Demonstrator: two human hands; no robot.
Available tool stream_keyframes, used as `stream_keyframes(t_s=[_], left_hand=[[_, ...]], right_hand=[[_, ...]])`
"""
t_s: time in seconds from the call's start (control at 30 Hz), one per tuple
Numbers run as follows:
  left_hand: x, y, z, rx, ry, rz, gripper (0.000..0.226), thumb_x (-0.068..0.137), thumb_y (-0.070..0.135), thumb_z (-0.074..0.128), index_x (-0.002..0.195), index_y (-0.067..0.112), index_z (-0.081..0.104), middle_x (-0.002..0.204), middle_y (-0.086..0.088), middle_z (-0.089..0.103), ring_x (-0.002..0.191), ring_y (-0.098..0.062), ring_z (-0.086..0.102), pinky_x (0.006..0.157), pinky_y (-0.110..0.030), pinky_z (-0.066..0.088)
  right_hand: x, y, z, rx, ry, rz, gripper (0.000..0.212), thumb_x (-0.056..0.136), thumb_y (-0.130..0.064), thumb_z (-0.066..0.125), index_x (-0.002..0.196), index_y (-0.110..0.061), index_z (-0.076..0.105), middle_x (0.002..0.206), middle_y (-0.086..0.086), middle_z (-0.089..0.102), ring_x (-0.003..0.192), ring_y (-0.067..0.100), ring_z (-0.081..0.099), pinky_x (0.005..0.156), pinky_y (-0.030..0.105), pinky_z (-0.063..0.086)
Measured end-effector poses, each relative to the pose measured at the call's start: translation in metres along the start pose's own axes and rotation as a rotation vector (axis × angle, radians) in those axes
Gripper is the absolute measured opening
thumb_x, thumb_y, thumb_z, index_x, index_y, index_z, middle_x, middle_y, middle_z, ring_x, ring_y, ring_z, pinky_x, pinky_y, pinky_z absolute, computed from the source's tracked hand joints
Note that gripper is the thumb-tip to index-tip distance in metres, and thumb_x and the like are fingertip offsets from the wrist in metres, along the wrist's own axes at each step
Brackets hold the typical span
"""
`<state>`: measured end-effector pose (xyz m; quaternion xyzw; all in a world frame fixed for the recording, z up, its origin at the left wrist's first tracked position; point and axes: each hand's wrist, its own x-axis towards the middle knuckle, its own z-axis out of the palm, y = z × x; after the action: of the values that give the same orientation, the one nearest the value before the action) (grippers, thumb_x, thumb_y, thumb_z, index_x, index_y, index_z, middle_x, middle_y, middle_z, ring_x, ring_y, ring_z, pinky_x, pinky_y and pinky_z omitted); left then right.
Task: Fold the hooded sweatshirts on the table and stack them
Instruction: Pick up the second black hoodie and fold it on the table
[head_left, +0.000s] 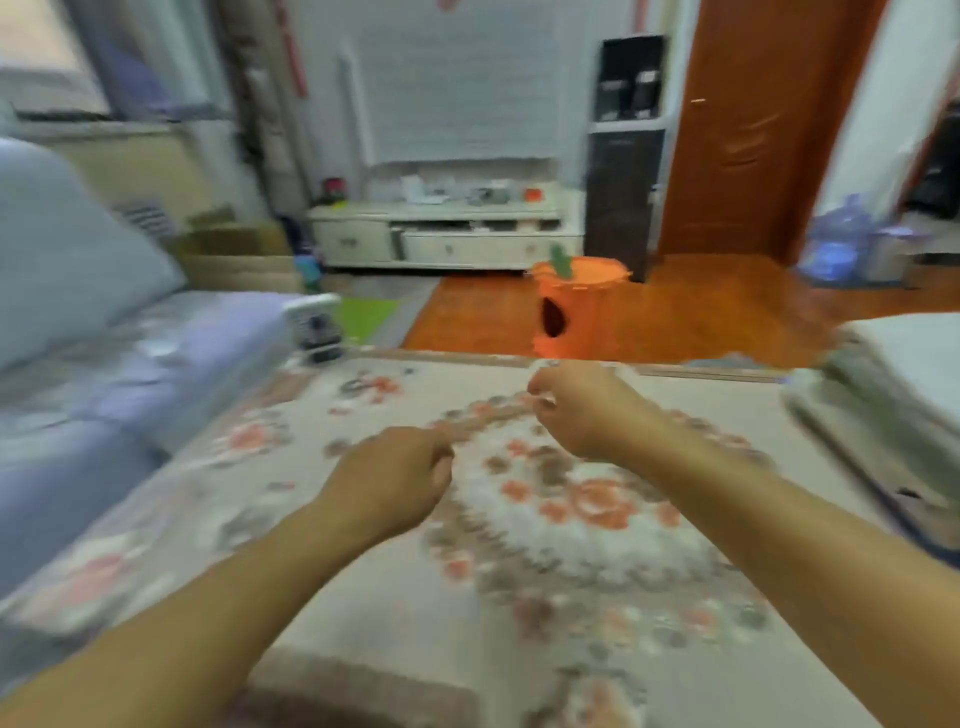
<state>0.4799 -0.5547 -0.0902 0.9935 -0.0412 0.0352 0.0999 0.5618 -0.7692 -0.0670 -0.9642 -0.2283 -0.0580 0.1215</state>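
The frame is motion-blurred. Both my arms reach forward over a table covered with a beige floral cloth (597, 519). My left hand (400, 467) hovers above the table's middle with its fingers curled into a loose fist, and I see nothing in it. My right hand (576, 410) is farther forward, near the table's far edge. Its fingers and thumb are drawn together, with no cloth visible between them. A stack of folded pale garments (893, 400) lies at the table's right edge, apart from both hands. No unfolded sweatshirt is in view.
A blue-grey sofa (104, 364) stands along the left side. Beyond the table an orange pumpkin-shaped bin (576, 306) sits on the wooden floor. Behind it is a white low cabinet (441, 234), and water jugs (836, 244) stand at the back right.
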Motion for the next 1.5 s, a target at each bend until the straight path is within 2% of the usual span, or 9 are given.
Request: stream_keyframes(t_s=[0.2,0.37,0.57,0.77,1.0,1.17,1.23,1.37,1.5], left_hand=[[-0.179,-0.206,-0.042,-0.127,0.223,-0.457,0.027,0.095,0.036,0.048,0.105,0.027,0.071,0.111,0.002,0.073,0.102,-0.024,0.065,0.086,-0.032,0.049],[-0.327,-0.324,0.01,-0.223,0.262,-0.83,0.025,0.094,0.033,0.052,0.109,0.03,0.072,0.109,0.003,0.075,0.104,-0.021,0.067,0.09,-0.035,0.053],[-0.447,-0.424,0.076,-0.236,0.383,-1.197,0.042,0.095,0.03,0.058,0.136,0.021,0.057,0.132,-0.009,0.058,0.122,-0.029,0.056,0.103,-0.038,0.045],[-0.497,-0.541,0.067,-0.205,0.646,-1.48,0.091,0.09,0.053,0.066,0.16,0.027,0.015,0.164,-0.016,0.003,0.147,-0.044,0.015,0.119,-0.051,0.022],[-0.484,-0.655,0.067,-0.465,0.513,-1.578,0.112,0.077,0.066,0.075,0.153,0.057,-0.007,0.162,-0.004,-0.035,0.15,-0.052,-0.005,0.119,-0.061,0.024],[-0.498,-0.667,0.083,-0.259,0.647,-1.574,0.056,0.091,0.024,0.073,0.137,0.034,0.042,0.158,-0.008,0.016,0.135,-0.044,0.036,0.095,-0.043,0.044],[-0.504,-0.651,0.078,-0.174,0.733,-1.516,0.032,0.09,0.011,0.068,0.118,0.021,0.055,0.131,-0.008,0.046,0.113,-0.037,0.055,0.081,-0.034,0.041],[-0.49,-0.558,0.057,-0.227,0.837,-1.22,0.034,0.073,-0.002,0.067,0.087,0.027,0.054,0.096,0.001,0.056,0.091,-0.025,0.059,0.077,-0.032,0.045],[-0.486,-0.424,0.053,-0.362,0.723,-0.893,0.033,0.075,0.011,0.075,0.093,0.029,0.055,0.094,0.012,0.05,0.088,-0.003,0.053,0.081,-0.019,0.042]], right_hand=[[0.026,-0.285,0.068,0.246,-0.105,-0.312,0.026,0.097,-0.021,0.049,0.109,-0.015,0.071,0.114,0.007,0.07,0.108,0.03,0.062,0.091,0.039,0.051],[0.0,-0.477,0.169,0.36,-0.199,-0.624,0.024,0.093,-0.022,0.054,0.108,-0.016,0.072,0.109,0.009,0.073,0.104,0.032,0.065,0.084,0.035,0.05],[-0.039,-0.612,0.282,0.271,-0.528,-0.819,0.051,0.094,-0.022,0.053,0.145,-0.019,0.045,0.139,0.013,0.054,0.125,0.034,0.052,0.101,0.038,0.045],[-0.022,-0.674,0.323,0.185,-0.604,-0.875,0.07,0.097,-0.022,0.049,0.158,-0.029,0.016,0.157,0.01,0.028,0.137,0.035,0.04,0.109,0.04,0.038],[-0.015,-0.707,0.355,0.249,-0.622,-0.922,0.069,0.1,-0.023,0.048,0.158,-0.033,0.013,0.158,0.005,0.025,0.137,0.03,0.038,0.108,0.036,0.038],[-0.019,-0.692,0.376,0.17,-0.658,-0.916,0.073,0.098,-0.028,0.05,0.159,-0.034,0.009,0.161,0.006,0.018,0.141,0.033,0.034,0.115,0.041,0.034],[-0.023,-0.687,0.372,0.16,-0.679,-0.884,0.076,0.098,-0.03,0.051,0.159,-0.035,0.007,0.163,0.008,0.013,0.142,0.035,0.033,0.115,0.042,0.034],[-0.024,-0.696,0.341,0.415,-0.732,-0.786,0.086,0.093,-0.047,0.062,0.158,-0.043,0.007,0.166,0.004,0.001,0.151,0.033,0.018,0.118,0.045,0.031],[-0.042,-0.701,0.32,1.037,-1.127,-0.304,0.123,0.054,-0.065,0.09,0.153,-0.049,0.017,0.151,-0.011,0.042,0.124,0.021,0.059,0.087,0.049,0.058]])
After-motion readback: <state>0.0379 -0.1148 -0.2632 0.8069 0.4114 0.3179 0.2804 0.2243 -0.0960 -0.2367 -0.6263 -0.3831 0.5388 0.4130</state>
